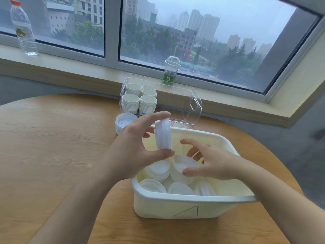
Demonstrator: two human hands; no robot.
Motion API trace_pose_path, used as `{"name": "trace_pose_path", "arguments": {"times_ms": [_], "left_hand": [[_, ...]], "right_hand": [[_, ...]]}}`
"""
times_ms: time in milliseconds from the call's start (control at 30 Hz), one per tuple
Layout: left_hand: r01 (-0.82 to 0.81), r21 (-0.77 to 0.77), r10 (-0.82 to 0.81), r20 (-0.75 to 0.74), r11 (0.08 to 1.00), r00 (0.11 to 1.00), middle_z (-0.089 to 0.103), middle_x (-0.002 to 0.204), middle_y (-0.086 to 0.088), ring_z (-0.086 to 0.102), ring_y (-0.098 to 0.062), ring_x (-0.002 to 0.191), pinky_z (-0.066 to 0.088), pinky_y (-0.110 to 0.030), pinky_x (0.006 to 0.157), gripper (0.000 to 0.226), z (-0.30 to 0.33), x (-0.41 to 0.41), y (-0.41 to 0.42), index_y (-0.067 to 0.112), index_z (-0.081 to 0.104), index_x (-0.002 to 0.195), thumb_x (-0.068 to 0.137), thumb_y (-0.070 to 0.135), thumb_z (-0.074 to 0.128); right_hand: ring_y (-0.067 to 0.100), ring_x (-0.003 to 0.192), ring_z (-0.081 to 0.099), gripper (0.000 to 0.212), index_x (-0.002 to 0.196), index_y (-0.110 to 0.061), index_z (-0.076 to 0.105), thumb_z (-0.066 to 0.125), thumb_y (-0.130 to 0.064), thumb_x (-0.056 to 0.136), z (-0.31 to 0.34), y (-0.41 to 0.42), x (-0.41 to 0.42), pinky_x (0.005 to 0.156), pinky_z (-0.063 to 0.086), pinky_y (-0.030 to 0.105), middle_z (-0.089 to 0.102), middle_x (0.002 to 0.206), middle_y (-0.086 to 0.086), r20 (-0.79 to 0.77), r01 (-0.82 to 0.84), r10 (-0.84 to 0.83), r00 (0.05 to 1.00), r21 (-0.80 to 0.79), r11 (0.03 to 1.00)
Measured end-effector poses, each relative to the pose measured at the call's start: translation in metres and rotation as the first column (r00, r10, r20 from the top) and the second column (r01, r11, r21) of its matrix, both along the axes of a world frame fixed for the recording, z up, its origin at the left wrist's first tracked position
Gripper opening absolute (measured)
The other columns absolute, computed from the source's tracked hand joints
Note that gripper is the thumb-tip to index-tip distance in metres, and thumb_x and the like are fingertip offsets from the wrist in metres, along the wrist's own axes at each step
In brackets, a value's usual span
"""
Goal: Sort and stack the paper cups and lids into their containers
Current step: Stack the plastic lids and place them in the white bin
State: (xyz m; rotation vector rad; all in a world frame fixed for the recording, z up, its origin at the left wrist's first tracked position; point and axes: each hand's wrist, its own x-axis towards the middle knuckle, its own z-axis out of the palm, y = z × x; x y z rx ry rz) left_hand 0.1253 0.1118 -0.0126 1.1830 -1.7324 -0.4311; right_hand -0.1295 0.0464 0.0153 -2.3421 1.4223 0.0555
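**Lids gathered on edge over bin A**

Water bottle (23, 29) stands on the sill at 10 o'clock, well apart from the work and playing no part in it. On the round wooden table (52, 147), a short stack of lids (124, 125) sits at about 12 o'clock from the left hand, just beside the clear container (191, 104); it looks like a staging pile for lids already nested. That container holds at least 4 stacks of paper cups (139, 101), packed in its left part, probably to leave room beside them.

Left hand (139, 147) holds a small stack of white lids (163, 135) on edge, fingers over the top rim and thumb under, clamped on it, so that more lids can be slid against its face.

Right hand (209, 162) reaches into the white bin marked A (175, 206), fingers spread and curled around 1 loose lid (184, 164), seemingly lifting it out. More loose lids (160, 170) lie jumbled in the bin below, so lid sorting seems well short of done.

A domed drink cup (171, 71) stands on the sill at 12 o'clock.
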Motion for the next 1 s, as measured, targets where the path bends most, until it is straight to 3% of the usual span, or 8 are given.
{"name": "trace_pose_path", "arguments": {"times_ms": [67, 167, 333, 533, 733, 1000], "left_hand": [[0.001, -0.003, -0.001, 0.005, 1.0, 1.0, 0.058, 0.127, 0.039, 0.057, 0.008, 0.115, 0.042, -0.006, 0.089, 0.082, 0.0, 0.0, 0.0, 0.061, 0.051, 0.14, 0.071, 0.049, 0.091], [0.02, -0.001, -0.02, -0.003, 1.0, 1.0, 0.059, 0.124, 0.039, 0.056, 0.01, 0.114, 0.04, -0.003, 0.088, 0.08, 0.0, 0.001, 0.0, 0.062, 0.053, 0.137, 0.071, 0.044, 0.093], [0.039, 0.0, -0.039, 0.006, 0.999, 0.999, 0.061, 0.128, 0.035, 0.058, 0.005, 0.117, 0.042, -0.007, 0.092, 0.082, -0.001, 0.002, -0.001, 0.06, 0.052, 0.14, 0.071, 0.046, 0.093], [0.071, 0.0, -0.071, 0.029, 0.997, 0.997, 0.06, 0.131, 0.036, 0.059, 0.001, 0.119, 0.044, -0.011, 0.094, 0.082, -0.001, 0.001, -0.003, 0.061, 0.052, 0.138, 0.07, 0.043, 0.094], [0.116, 0.005, -0.116, 0.027, 0.993, 0.993, 0.061, 0.134, 0.029, 0.059, -0.005, 0.122, 0.045, -0.024, 0.096, 0.082, -0.002, 0.003, -0.002, 0.059, 0.051, 0.141, 0.073, 0.042, 0.093], [0.152, -0.011, -0.152, 0.045, 0.988, 0.987, 0.06, 0.14, 0.024, 0.058, -0.01, 0.126, 0.047, -0.03, 0.099, 0.081, -0.001, 0.004, -0.002, 0.054, 0.05, 0.145, 0.077, 0.041, 0.091]], "right_hand": [[0.0, 0.111, 0.061, 0.088, 0.151, -0.054, 0.032, 0.085, -0.046, 0.081, 0.004, 0.003, -0.002, 0.1, 0.053, 0.029, 0.061, 0.123, -0.017, 0.201, 0.026, -0.037, 0.979, 0.058, 0.998], [0.008, 0.112, 0.065, 0.089, 0.15, -0.05, 0.04, 0.088, -0.035, 0.077, 0.004, 0.008, -0.003, 0.1, 0.056, 0.035, 0.062, 0.124, -0.009, 0.496, 0.009, -0.07, 0.866, 0.125, 0.992], [0.012, 0.117, 0.066, 0.082, 0.148, -0.044, 0.047, 0.084, -0.03, 0.076, 0.005, 0.017, 0.005, 0.096, 0.058, 0.033, 0.062, 0.126, -0.006, 0.731, -0.018, -0.078, 0.678, 0.123, 0.992], [0.017, 0.126, 0.064, 0.081, 0.15, -0.036, 0.047, 0.083, -0.018, 0.08, 0.008, 0.023, 0.019, 0.093, 0.059, 0.032, 0.059, 0.139, 0.001, 0.822, -0.11, -0.052, 0.567, 0.137, 0.984], [0.02, 0.129, 0.064, 0.077, 0.15, -0.029, 0.049, 0.082, -0.011, 0.083, 0.008, 0.023, 0.023, 0.096, 0.059, 0.037, 0.059, 0.143, 0.003, 0.814, -0.155, -0.038, 0.579, 0.156, 0.976], [0.025, 0.129, 0.064, 0.074, 0.149, -0.027, 0.052, 0.084, -0.009, 0.085, 0.006, 0.024, 0.022, 0.103, 0.057, 0.045, 0.063, 0.14, 0.004, 0.809, -0.161, -0.017, 0.587, 0.137, 0.978]]}}
